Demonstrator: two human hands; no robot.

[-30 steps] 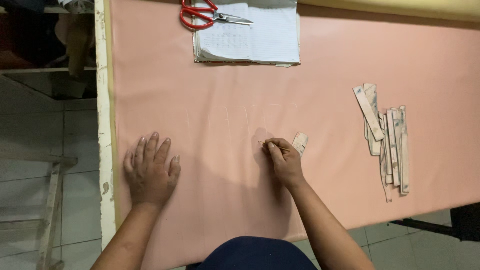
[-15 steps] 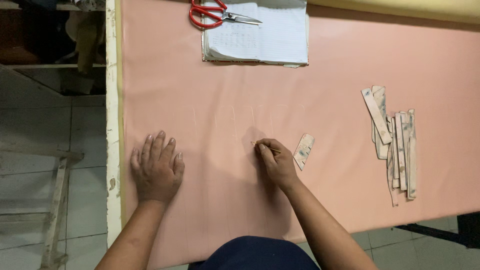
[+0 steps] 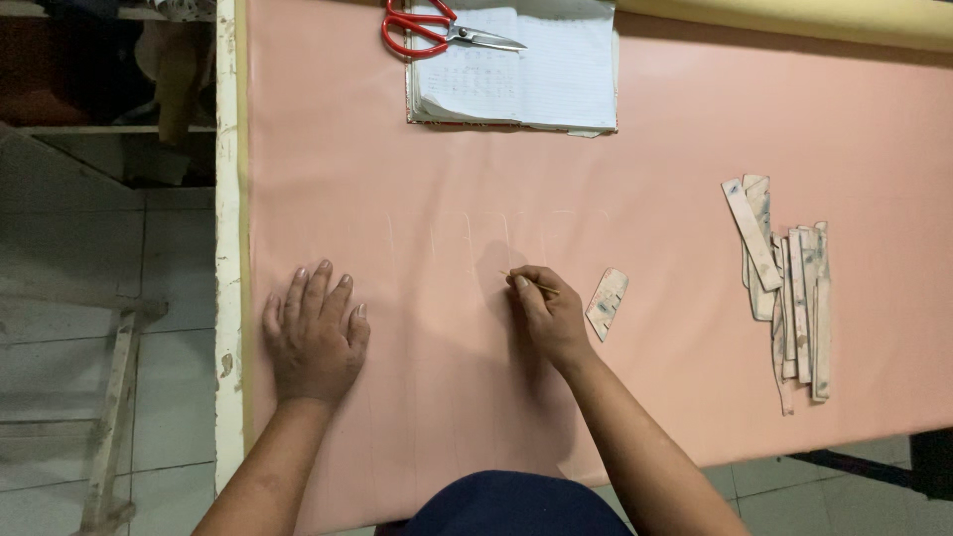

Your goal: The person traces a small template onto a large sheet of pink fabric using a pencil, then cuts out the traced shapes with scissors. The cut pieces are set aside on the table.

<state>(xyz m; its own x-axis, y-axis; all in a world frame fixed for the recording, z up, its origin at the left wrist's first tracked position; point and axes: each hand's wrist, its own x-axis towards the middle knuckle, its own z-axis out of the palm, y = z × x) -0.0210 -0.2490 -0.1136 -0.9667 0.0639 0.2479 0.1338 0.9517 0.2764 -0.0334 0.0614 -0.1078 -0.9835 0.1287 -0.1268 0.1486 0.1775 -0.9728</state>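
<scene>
A pink sheet [image 3: 417, 179] covers the table. My left hand [image 3: 316, 335] lies flat on it, fingers spread, close to the left edge. My right hand [image 3: 544, 310] is closed around a thin stick-like marker [image 3: 528, 283] whose tip touches the sheet. Faint pale lines [image 3: 476, 238] run across the sheet just above that hand. A small worn cardboard piece [image 3: 607, 304] lies right beside my right hand.
A pile of narrow worn cardboard strips [image 3: 789, 283] lies at the right. An open notebook [image 3: 516, 69] with red-handled scissors [image 3: 437, 28] on it sits at the far edge. A wooden frame [image 3: 109, 397] stands on the tiled floor to the left.
My right hand has left the small cardboard piece beside it and now holds the thin marker with its tip on the sheet. My left hand stays flat.
</scene>
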